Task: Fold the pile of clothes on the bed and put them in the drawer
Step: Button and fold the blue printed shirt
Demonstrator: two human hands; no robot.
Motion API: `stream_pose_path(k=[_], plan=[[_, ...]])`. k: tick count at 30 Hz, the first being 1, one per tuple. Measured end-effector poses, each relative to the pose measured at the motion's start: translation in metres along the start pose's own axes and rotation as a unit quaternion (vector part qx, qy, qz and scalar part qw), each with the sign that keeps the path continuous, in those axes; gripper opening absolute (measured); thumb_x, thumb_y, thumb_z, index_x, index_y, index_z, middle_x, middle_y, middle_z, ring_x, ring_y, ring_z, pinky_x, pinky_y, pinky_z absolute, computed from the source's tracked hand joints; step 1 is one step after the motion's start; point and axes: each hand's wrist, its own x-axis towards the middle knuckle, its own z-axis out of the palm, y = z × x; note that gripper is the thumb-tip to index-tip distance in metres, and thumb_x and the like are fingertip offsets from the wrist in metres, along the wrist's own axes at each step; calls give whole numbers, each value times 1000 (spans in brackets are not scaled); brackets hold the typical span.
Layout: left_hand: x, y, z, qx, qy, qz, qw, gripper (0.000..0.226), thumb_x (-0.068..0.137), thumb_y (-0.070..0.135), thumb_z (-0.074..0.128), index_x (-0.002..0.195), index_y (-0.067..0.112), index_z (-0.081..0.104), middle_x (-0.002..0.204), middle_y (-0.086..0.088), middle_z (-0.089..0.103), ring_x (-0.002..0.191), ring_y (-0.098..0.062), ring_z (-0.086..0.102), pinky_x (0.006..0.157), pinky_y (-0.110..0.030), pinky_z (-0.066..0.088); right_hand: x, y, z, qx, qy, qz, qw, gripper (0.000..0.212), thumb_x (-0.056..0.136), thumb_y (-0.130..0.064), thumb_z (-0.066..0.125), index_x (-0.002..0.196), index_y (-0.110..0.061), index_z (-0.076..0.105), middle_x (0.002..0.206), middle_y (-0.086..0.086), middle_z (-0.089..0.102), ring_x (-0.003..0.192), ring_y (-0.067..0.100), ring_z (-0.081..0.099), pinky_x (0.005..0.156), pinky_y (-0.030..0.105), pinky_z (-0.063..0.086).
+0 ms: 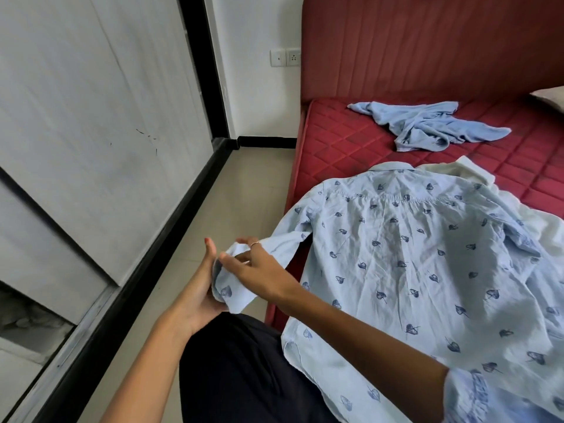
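Note:
A light blue shirt with a dark leaf print (396, 254) lies back-up across the near corner of the red mattress (351, 141). Its left sleeve hangs past the bed's edge. Both hands work on that sleeve's cuff (227, 288) over the floor. My left hand (201, 288) holds the cuff from below with its thumb up. My right hand (259, 267), wearing a ring, pinches the cuff's upper edge with its fingers. A crumpled plain blue garment (427, 126) lies farther up the bed. A white garment (534, 221) shows under the shirt's right side.
A white wardrobe with black trim (91, 117) lines the left side, across a narrow strip of tiled floor (238, 190). The red padded headboard (427, 41) stands at the back. Wall sockets (285, 57) sit left of it. My dark-trousered legs (238, 370) are below.

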Motion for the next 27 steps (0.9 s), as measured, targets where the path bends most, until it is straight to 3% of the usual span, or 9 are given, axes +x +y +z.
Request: stream_pose_path(k=[2,5,9,12,15,18,22,25,27], plan=[[1,-4,-7,-14,-30,21,999,74,80,69,54,126,11,61,119,-16,65,107,-26,62,94,-39,52,-5,-2,4,-48,-42,-19,998,58,96,-44,50,140,-10,34,123,11,63,113,19,59,90,23,43],[1,-3,-13,14,-17,18,1000,77,62,35,85,128,8,57,114,-21,66,94,-27,67,76,-34,58,-7,4,4,-42,-66,-13,997,43,97,-36,50,127,-5,46,106,19,69,92,22,67,74,21,47],[-5,6,-15,155,23,19,988,26,90,17,60,116,14,64,112,-15,69,92,-24,70,72,-29,58,0,23,-9,6,25,39,999,37,97,-28,51,127,-9,42,94,18,69,65,15,61,61,25,53],[-13,18,-5,389,33,84,917,23,97,25,54,115,37,62,109,8,70,101,-10,66,81,-22,52,3,27,-23,97,24,124,987,39,95,-48,49,114,-14,53,97,11,66,74,18,65,73,36,59],[-18,20,20,458,-78,83,882,28,91,41,54,119,39,57,114,19,66,107,5,60,92,-15,47,10,34,-29,237,-15,172,956,43,94,-50,51,103,-10,66,105,12,69,93,25,68,81,35,57],[-11,10,29,381,-43,72,921,27,94,47,46,111,37,65,113,22,67,106,10,58,92,-15,45,8,44,-29,326,74,188,924,16,93,-11,53,94,0,65,94,19,67,78,23,66,72,29,52],[14,-7,24,233,183,46,954,25,95,36,55,112,18,61,116,-3,67,102,-18,64,87,-32,49,-3,51,-27,456,111,189,862,15,89,2,49,96,-1,63,100,18,66,92,27,63,88,37,50],[21,-5,26,120,94,-131,980,47,88,52,59,104,10,73,104,-13,72,98,-29,69,89,-39,52,-9,52,-21,540,66,185,819,30,88,3,49,115,6,62,115,21,67,106,32,64,97,41,49],[23,-5,26,88,51,-159,982,41,86,43,64,100,6,73,99,-17,73,94,-30,70,87,-39,54,-11,58,-17,528,49,187,827,33,89,1,50,120,5,60,116,21,66,109,33,64,97,40,50]])
